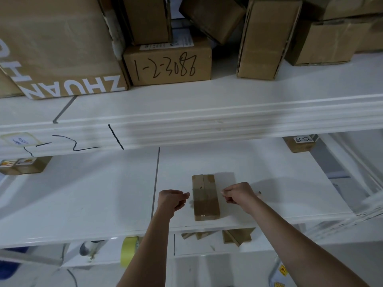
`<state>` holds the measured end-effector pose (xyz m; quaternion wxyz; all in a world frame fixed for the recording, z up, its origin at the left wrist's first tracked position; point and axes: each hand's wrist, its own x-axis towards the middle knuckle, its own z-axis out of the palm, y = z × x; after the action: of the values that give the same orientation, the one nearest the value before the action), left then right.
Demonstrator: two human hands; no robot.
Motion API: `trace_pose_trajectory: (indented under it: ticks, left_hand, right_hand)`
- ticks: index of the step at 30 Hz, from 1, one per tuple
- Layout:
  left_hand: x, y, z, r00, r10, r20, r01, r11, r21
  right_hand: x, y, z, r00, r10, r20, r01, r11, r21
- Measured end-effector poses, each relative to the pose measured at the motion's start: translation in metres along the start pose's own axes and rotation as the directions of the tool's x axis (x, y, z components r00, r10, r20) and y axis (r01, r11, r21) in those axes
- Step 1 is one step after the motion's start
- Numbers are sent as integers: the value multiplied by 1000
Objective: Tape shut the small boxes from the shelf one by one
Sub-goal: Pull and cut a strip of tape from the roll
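**Me:** Small brown cardboard box (205, 197), long and narrow, lies flat on the white middle shelf board (103, 193), near the front edge, long axis running away from me. Top seam visible down the far half. Clear tape already covers the near half of the top and wraps over the near end, where it glints.

**Checker:** Hands?

**Me:** My left hand (172, 200) is just left of the box, fingers curled, thumb and forefinger pinched together and pointing at the box's side. My right hand (238, 194) mirrors it just right of the box, same pinch. A faint clear tape strip (205, 192) crosses the box top between the two pinches; each hand appears to hold one end, though the film is too transparent to be sure of contact at the fingertips. Neither hand touches the cardboard itself.

**Checker:** Surroundings?

**Me:** Yellowish roll of tape (129, 250) stands on edge on the lower shelf, below my left forearm. Further small brown boxes (238, 235) sit on that lower level, partly hidden by the board. On the upper shelf: a brown carton hand-marked "1-2-3088" (167, 66), a large carton with white printed letters (58, 48) to its left, and a tall upright carton (267, 38) to its right. A small labelled box (298, 142) shows at the back right of the middle shelf.
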<state>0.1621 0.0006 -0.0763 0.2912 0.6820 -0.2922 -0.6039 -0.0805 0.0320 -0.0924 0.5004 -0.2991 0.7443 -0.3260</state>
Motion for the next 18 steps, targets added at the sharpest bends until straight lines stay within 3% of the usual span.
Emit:
trace_pose_trajectory:
  ticks: [18]
  left_hand:
    - [10,-10,5,997,-80,-20,80,997,-9]
  right_hand:
    - [10,6,20,989,149,-2,-148,986,76]
